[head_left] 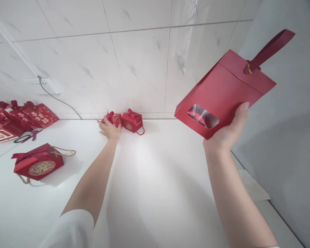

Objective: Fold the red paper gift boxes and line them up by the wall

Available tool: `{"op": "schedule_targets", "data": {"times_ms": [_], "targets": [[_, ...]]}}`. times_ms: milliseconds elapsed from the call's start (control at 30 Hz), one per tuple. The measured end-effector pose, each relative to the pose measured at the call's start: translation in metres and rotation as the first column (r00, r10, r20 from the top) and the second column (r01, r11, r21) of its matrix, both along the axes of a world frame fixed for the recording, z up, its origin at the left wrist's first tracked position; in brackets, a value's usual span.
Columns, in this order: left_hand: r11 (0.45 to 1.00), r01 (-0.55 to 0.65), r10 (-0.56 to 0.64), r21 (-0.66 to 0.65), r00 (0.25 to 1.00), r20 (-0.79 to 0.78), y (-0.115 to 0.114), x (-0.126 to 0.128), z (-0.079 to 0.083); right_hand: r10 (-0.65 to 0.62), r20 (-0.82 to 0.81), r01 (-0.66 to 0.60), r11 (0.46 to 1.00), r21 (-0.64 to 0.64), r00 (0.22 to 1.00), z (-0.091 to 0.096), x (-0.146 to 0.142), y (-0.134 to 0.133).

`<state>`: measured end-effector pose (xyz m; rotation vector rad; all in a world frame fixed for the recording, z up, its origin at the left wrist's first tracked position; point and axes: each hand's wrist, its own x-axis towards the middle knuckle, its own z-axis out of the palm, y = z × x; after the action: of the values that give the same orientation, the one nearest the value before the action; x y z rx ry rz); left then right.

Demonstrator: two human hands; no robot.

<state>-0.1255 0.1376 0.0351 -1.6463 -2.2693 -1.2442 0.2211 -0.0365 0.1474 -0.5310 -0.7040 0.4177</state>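
Note:
In my right hand (228,132) is a tall red gift box (232,89), raised above the table and tilted. A ribbon loop sticks out of its top, and a small clear window near its base shows something red and white inside. My left hand (110,129) reaches to the wall, its thumb and fingers around a small red candy box (115,118) with a bow. Part of that box is hidden by the hand. Right beside it sits a second small red box (132,121) with a bow and a red cord handle.
A larger red box (38,162) with a gold emblem and rope handles lies on the white table (155,193) at left. Farther left are several red bags and boxes (41,115) and scissors (22,138). A grey cable (63,101) runs from a wall socket.

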Motion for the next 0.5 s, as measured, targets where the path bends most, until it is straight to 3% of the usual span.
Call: {"op": "schedule_targets", "data": {"times_ms": [67,133,300,400,500], "targets": [[0.994,0.076,-0.065,-0.073,0.988,0.137,0.004,-0.003,-0.008,-0.01,0.024,0.011,1.0,-0.025,1.0,0.0,0.0,0.001],[0.975,0.186,-0.163,-0.122,0.97,0.178,0.01,0.0,-0.014,-0.011,0.033,0.012,0.999,-0.034,0.999,0.0,0.0,0.002],[0.959,0.201,-0.137,-0.199,0.946,0.294,0.019,0.039,-0.028,0.024,0.007,-0.024,0.999,-0.03,1.0,-0.002,-0.001,0.005],[0.957,0.218,-0.169,-0.193,0.956,0.241,0.019,0.065,-0.037,0.036,-0.01,-0.037,0.997,-0.063,0.999,-0.004,-0.003,0.006],[0.966,0.147,-0.118,-0.213,0.983,0.143,0.023,0.079,-0.044,0.029,-0.007,-0.029,0.994,-0.101,1.0,-0.004,-0.003,0.006]]}}
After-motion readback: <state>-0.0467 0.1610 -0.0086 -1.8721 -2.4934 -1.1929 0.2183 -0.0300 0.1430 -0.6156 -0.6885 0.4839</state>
